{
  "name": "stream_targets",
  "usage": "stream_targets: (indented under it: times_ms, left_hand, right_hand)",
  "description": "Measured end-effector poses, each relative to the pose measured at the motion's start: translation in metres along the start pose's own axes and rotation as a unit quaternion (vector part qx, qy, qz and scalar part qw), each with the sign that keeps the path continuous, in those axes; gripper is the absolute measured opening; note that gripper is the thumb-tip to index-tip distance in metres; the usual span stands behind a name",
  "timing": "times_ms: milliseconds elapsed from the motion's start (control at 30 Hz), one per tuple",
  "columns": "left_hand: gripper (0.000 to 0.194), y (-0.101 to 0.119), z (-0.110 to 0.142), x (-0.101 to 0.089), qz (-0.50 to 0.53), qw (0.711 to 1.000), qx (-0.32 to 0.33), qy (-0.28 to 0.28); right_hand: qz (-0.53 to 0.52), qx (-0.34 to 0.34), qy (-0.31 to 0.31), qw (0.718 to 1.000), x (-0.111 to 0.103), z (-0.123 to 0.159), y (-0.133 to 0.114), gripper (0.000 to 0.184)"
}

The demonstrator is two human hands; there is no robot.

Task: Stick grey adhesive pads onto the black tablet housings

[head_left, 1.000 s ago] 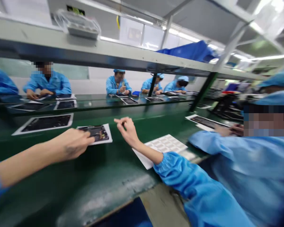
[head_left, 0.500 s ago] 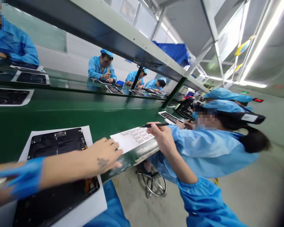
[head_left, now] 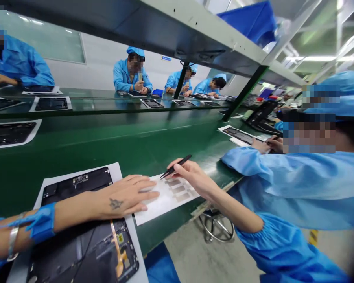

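Observation:
My left hand (head_left: pixel 132 196) lies flat with its fingers stretched over the near end of a white sticker sheet (head_left: pixel 149 214). Rows of greyish rectangular stickers (head_left: pixel 181 191) cover the sheet's right part. My right hand (head_left: pixel 191 177) pinches black tweezers (head_left: pixel 177 166), whose tips point down at the sheet just beyond my left fingertips; I cannot tell whether they touch it. Under my left forearm, an opened black device housing (head_left: pixel 85 251) with circuit parts and an orange flex cable (head_left: pixel 118 251) rests on white paper (head_left: pixel 138 251).
A co-worker in blue (head_left: pixel 301 177) sits close on my right, over another housing (head_left: pixel 242 135). More people work across the green bench (head_left: pixel 129 137). A grey shelf (head_left: pixel 165 35) on dark posts hangs above it. A stool (head_left: pixel 216 228) stands below the bench edge.
My right hand has lowered, bringing the tweezers' tips down to the sheet near my left fingers. My left hand has moved slightly right onto the sheet. The view has shifted too.

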State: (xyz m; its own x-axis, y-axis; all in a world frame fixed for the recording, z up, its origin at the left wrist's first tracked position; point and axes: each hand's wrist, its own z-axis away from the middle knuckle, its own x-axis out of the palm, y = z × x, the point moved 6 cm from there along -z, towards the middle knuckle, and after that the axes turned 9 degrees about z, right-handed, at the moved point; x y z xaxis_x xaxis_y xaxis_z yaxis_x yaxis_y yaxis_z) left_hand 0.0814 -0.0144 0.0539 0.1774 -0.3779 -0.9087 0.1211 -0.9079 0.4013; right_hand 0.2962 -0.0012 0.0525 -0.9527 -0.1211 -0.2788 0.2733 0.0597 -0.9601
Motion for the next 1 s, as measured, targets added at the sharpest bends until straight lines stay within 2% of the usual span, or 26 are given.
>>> stream_targets:
  times_ms: [100, 233, 533, 733, 1000]
  left_hand:
    - [0.043, -0.016, -0.009, -0.005, 0.02, 1.0, -0.012, 0.004]
    - [0.041, -0.026, -0.014, -0.005, 0.052, 0.999, 0.008, -0.002]
    - [0.042, -0.027, -0.013, 0.005, 0.078, 0.997, 0.008, 0.014]
    - [0.043, -0.027, -0.015, 0.007, 0.06, 0.998, 0.01, 0.006]
    - [0.041, -0.025, -0.014, 0.004, 0.058, 0.998, 0.013, 0.018]
  right_hand:
    - [0.039, 0.003, -0.031, 0.999, 0.011, -0.015, -0.001, 0.047]
    - [0.069, 0.02, -0.064, 0.995, 0.013, -0.024, 0.0, 0.047]
    - [0.088, 0.076, -0.087, 0.989, 0.011, -0.024, -0.002, 0.044]
    - [0.095, 0.101, -0.076, 0.987, 0.008, -0.026, -0.001, 0.046]
    - [0.115, 0.123, -0.086, 0.982, 0.01, -0.024, -0.006, 0.05]
